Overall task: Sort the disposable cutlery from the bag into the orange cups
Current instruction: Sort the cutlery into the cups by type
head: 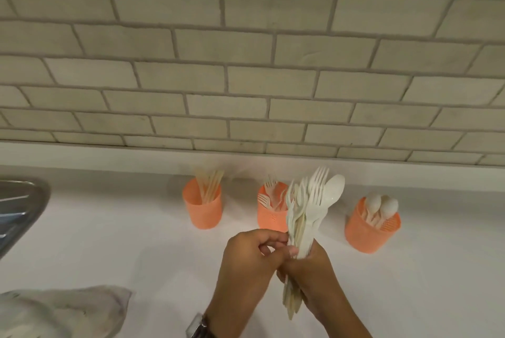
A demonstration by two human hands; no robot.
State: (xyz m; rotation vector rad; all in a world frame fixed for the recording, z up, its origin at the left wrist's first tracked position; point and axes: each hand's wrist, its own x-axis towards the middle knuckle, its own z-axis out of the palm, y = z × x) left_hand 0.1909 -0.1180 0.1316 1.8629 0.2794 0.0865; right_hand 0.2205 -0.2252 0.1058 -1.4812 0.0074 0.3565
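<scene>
Both hands meet low in the middle of the view over a smooth white counter. The right hand is wrapped closed around the handles of a thick bundle of cutlery, pale cream plastic with a slight sheen, held nearly upright. Fork tines and one rounded spoon bowl fan out at the top of the bundle, and the thin handle ends stick out below the fist. The left hand, with a watch at the wrist, has its fingers curled narrow and pinches at the left edge of the bundle, thumb and fingertips touching the handles.

Behind the hands, three orange cups stand in a row on the counter, near the wall and apart from one another. All are round, slightly tapered plastic with a finely perforated or textured wall. The left cup holds long straight flat pieces, probably knives. The middle cup, partly hidden by the bundle, holds forks. The right cup holds spoons, bowls up.

A crumpled, translucent grey bag lies at the lower left corner. A metal sink edge shows at the far left. The wall is matte beige brick-shaped tile with pale grout.
</scene>
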